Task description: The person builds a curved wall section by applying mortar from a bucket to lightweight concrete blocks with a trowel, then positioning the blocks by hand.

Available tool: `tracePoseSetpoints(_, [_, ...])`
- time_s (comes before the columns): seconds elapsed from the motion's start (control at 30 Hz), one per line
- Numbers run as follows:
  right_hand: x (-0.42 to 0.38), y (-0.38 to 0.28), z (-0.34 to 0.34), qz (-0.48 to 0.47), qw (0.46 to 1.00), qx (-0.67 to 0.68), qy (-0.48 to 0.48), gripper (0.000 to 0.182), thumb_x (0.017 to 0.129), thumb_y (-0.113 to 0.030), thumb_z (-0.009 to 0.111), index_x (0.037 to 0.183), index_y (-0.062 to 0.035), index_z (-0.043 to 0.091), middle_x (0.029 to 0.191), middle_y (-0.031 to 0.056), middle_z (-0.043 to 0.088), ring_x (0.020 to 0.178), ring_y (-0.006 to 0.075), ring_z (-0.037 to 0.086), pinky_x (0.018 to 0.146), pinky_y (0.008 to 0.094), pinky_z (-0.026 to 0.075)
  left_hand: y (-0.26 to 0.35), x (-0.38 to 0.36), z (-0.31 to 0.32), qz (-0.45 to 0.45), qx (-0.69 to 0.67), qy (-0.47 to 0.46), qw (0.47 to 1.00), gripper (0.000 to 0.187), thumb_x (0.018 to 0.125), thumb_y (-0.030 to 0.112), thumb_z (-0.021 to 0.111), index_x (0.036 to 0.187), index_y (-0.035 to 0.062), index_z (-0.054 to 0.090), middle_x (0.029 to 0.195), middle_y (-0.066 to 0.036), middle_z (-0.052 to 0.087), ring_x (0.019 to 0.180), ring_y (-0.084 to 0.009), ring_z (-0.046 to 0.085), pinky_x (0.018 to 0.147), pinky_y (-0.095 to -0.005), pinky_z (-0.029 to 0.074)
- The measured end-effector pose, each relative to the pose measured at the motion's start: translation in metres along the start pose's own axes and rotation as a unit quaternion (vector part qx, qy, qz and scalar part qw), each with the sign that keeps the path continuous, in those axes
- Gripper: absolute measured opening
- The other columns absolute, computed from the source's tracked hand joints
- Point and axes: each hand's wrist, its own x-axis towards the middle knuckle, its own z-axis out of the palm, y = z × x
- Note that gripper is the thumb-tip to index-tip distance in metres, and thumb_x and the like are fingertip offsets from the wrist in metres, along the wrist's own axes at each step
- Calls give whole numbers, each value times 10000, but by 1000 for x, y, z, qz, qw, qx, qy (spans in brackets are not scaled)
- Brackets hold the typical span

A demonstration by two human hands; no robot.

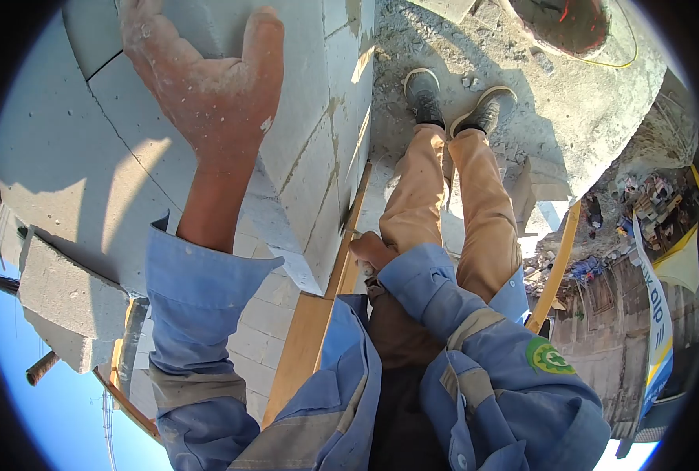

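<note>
My left hand (216, 94), dusted with pale powder, reaches over the light grey block wall (298, 118) at upper left. Its thumb and fingers are spread apart, with bare block surface between them; the fingertips are partly cut off by the frame's top. Low at my waist, my right hand (373, 250) is closed beside a wooden board (294, 345) along the wall's foot. What its curled fingers hold, if anything, is hidden. Mortar joints and smears mark the wall's side face.
A loose block piece (71, 294) juts out at left, above a rusty bar end (42, 367). Rubble covers the concrete ledge (601, 118) around my shoes (483, 110). A round tub (561, 23) stands at upper right. Beyond the yellow rail (555, 271) the ground drops away.
</note>
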Motion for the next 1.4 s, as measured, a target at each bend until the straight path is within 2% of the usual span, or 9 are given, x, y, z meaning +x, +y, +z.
tracePoseSetpoints(0.13, [-25, -88, -126, 260, 883, 326, 215, 267, 846, -200, 681, 908, 60, 679, 804, 178, 704, 731, 319, 723, 618, 469, 555, 3, 6, 0, -8, -67, 1, 998, 822, 795, 203, 729, 1484, 3, 330, 1515, -328, 253, 1430, -475, 258, 1121, -591, 289])
tracePoseSetpoints(0.17, [7, -28, -106, 53, 946, 188, 257, 285, 821, -193, 690, 855, 86, 645, 766, 184, 683, 638, 304, 694, 565, 441, 530, 6, 7, -1, -25, -63, -5, 998, 821, 771, 177, 725, 1474, -5, 343, 1503, -346, 271, 1428, -496, 265, 1130, -601, 269])
tracePoseSetpoints(0.27, [36, -47, -201, 243, 807, 527, 110, 217, 819, -139, 685, 821, 69, 623, 696, 149, 627, 571, 276, 645, 502, 412, 490, 11, 6, -7, -42, -57, -21, 997, 831, 742, 147, 720, 1468, -14, 347, 1489, -365, 286, 1430, -514, 266, 1135, -610, 258])
tracePoseSetpoints(0.5, [98, -99, -385, 194, 828, 489, 191, 130, 825, -80, 654, 822, 49, 637, 688, 146, 634, 552, 264, 635, 486, 424, 482, 10, 8, -6, -50, -46, -45, 997, 879, 725, 144, 716, 1482, -28, 303, 1489, -367, 269, 1444, -517, 235, 1136, -621, 261])
tracePoseSetpoints(0.57, [24, -170, -465, 66, 957, 199, 201, 167, 819, -119, 652, 805, 47, 645, 667, 150, 652, 556, 251, 645, 495, 417, 483, 10, 8, -6, -53, -58, -48, 996, 879, 736, 147, 720, 1489, -6, 293, 1508, -345, 249, 1450, -502, 219, 1141, -620, 248])
tracePoseSetpoints(0.77, [1, -225, -575, -82, 884, 296, 352, 203, 838, -174, 673, 848, 19, 612, 650, 107, 613, 509, 198, 560, 486, 380, 456, 13, 11, -7, -52, -67, -51, 995, 871, 752, 134, 719, 1496, 11, 283, 1529, -328, 226, 1459, -487, 205, 1151, -611, 233])
tracePoseSetpoints(0.97, [2, -231, -531, -54, 845, 167, 505, 404, 818, -210, 648, 1128, 34, 560, 1093, 314, 646, 1072, 479, 617, 913, 520, 493, 20, 14, -13, -76, -61, -44, 994, 854, 725, 95, 712, 1468, -38, 313, 1534, -353, 239, 1440, -503, 262, 1153, -577, 250])
tracePoseSetpoints(1.3, [56, -72, -348, -22, 946, -43, 320, 315, 776, -241, 697, 858, 63, 678, 945, 302, 689, 947, 465, 674, 855, 496, 528, 27, 18, -23, -117, -55, -45, 991, 872, 710, 233, 719, 1449, -30, 340, 1551, -323, 256, 1426, -500, 272, 1129, -606, 244])
tracePoseSetpoints(1.4, [-66, -224, -433, -37, 977, -27, 207, 375, 799, -234, 688, 1024, 65, 655, 976, 305, 685, 942, 464, 668, 853, 492, 527, 27, 20, -22, -123, -47, -49, 990, 866, 715, 252, 719, 1448, -17, 344, 1553, -318, 251, 1430, -496, 265, 1130, -604, 245])
